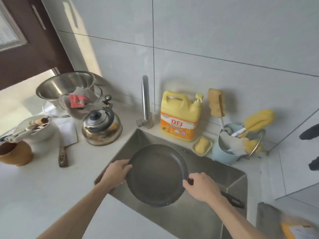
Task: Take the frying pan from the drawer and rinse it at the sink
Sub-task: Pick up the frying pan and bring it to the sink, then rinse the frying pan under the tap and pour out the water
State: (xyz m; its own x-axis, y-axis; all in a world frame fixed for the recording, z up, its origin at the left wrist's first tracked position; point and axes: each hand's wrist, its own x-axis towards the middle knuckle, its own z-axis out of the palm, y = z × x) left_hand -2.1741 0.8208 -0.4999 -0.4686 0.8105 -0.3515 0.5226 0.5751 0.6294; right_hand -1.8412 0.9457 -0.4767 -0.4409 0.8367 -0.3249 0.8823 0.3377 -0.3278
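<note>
A dark round frying pan [156, 175] hangs over the steel sink [229, 180], its open side facing up. My left hand [115, 173] grips the pan's left rim. My right hand [202, 186] is closed on the base of the black handle [233, 200], which sticks out to the lower right past my wrist. The steel faucet [145, 104] stands behind the sink's far left corner, and I see no water running from it.
A yellow dish soap jug [180, 116], a soap dish [202, 145], a sponge [216, 102] and a blue caddy [224, 150] line the back right. A kettle [101, 126], steel bowl [63, 87], cleaver [64, 144] and jar [15, 152] sit on the left counter.
</note>
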